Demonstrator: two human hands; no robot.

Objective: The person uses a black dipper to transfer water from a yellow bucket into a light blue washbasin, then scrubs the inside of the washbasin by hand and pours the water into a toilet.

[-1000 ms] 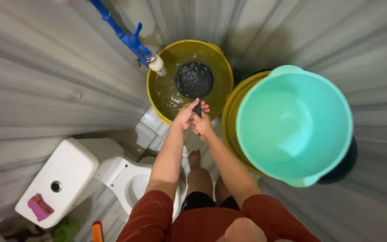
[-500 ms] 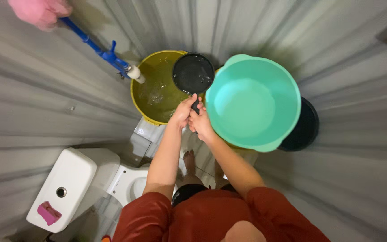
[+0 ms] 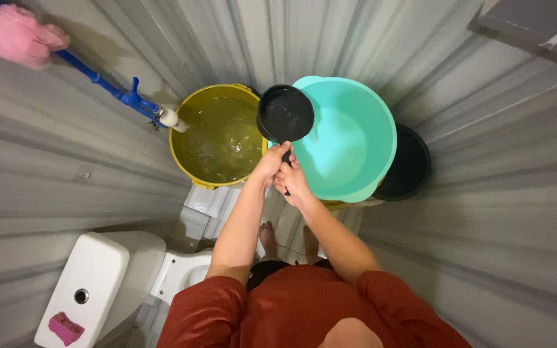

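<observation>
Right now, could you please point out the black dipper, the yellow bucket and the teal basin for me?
black dipper (image 3: 285,114), head view, on the middle of its round bowl.
yellow bucket (image 3: 176,156), head view, on its left rim.
teal basin (image 3: 356,138), head view, on its bare inner wall.

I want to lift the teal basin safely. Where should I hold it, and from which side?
Probably at the rim of the basin, on its near edge by the person. The rim is a broad lip that sticks out, so fingers can hook under it. The dipper, held by both hands, covers the left rim.
</observation>
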